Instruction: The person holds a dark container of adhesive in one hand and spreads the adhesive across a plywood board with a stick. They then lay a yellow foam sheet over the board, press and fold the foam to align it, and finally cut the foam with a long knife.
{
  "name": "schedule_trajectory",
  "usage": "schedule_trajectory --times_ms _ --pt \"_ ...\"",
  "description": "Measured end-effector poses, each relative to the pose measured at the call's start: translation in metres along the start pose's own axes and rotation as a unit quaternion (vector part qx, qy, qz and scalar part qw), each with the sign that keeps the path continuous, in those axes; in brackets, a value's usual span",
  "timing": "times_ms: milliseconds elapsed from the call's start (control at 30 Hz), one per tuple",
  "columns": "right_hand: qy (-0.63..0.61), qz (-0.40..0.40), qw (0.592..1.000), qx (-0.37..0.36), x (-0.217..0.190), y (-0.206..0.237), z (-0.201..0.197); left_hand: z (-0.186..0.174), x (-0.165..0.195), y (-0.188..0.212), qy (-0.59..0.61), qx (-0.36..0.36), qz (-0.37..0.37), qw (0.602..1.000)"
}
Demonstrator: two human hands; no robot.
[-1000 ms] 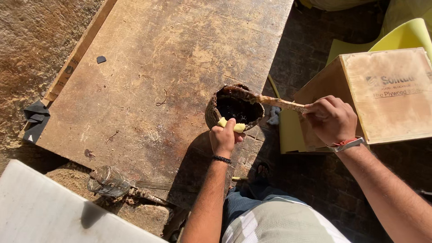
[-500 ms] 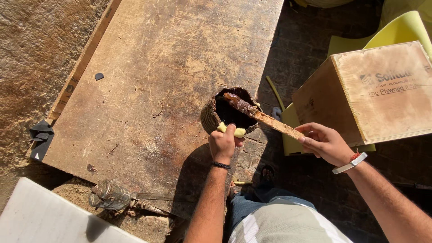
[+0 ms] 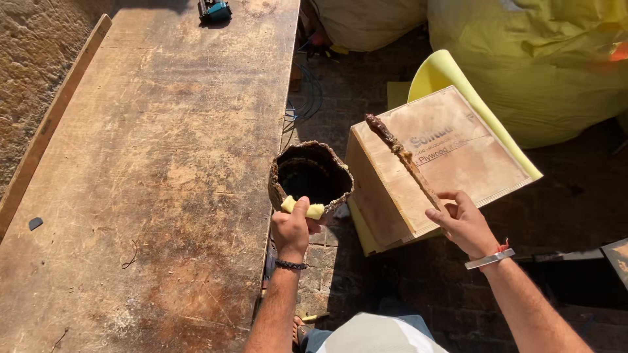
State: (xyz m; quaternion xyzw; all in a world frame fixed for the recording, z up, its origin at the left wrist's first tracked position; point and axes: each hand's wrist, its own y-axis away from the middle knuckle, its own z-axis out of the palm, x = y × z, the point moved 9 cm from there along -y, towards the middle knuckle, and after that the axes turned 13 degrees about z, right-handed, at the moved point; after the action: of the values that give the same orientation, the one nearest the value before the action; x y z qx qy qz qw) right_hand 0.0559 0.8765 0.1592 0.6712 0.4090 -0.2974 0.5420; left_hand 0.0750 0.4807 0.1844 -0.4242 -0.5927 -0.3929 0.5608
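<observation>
- I see my left hand (image 3: 292,229) just below centre frame, forearm rising from the bottom edge, a dark band at the wrist.
- Its fingers are clamped on the near rim of the pot (image 3: 309,175), thumb on top pressing a yellow sponge (image 3: 302,208) against that rim.
- The pot is a crusted, dark-hollowed container in mid-frame, at the right edge of the bench (image 3: 150,163); I cannot tell if its base rests on the edge or hangs beside it.
- My right hand (image 3: 462,222) is right of centre, wrist bent, with a red thread and a pale band at the wrist.
- Its fingers are closed around the lower end of the stick (image 3: 400,157), which slants up and left, its dark caked tip well above the hand.
- The stick lies over the top face of a box (image 3: 451,163) made of plywood, tilted, just right of the pot; I cannot tell if the two touch.
- A yellow sheet (image 3: 451,75) curves out from behind the box.
- The bench is a long, worn, stained board filling the left half of the frame, sunlit.
- A small blue tool (image 3: 214,9) sits at its far end, top of frame.
- Rough stone wall (image 3: 33,52) shows at upper left.
- Yellow sacks (image 3: 536,59) fill the upper right.
- The floor (image 3: 575,196) is dark brick paving, mostly in shadow.
</observation>
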Motion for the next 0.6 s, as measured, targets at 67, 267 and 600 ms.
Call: schedule_trajectory --times_ms 67,267,600 --pt "0.077 -0.004 0.994 0.071 -0.004 -0.039 -0.053 0.037 0.004 -0.013 -0.002 0.017 -0.002 1.000" --pt "0.318 0.017 0.938 0.138 -0.006 -0.154 -0.127 0.137 -0.004 -0.039 0.010 0.035 0.004 0.999" --pt "0.440 -0.079 0.868 0.216 -0.053 -0.224 -0.182 0.203 -0.029 -0.048 0.019 0.045 -0.060 0.997"
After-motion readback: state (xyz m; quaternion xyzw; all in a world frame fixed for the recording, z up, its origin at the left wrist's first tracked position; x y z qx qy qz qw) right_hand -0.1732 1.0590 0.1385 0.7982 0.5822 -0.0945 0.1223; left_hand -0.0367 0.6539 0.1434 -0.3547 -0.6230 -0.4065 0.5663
